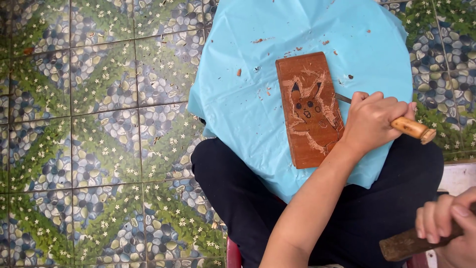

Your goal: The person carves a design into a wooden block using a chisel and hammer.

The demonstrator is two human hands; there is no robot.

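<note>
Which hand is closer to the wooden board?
Left. The left hand holds a chisel right at the wooden board edge; the right hand grips a mallet farther away.

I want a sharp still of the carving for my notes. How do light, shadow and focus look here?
Head view: soft, even daylight, no hard shadows and no glare on the blue sheet; the wooden board and its carved figure are sharp; the left hand on the chisel is clear; the right hand with the wooden mallet is slightly soft and cut by the frame edge.
</note>
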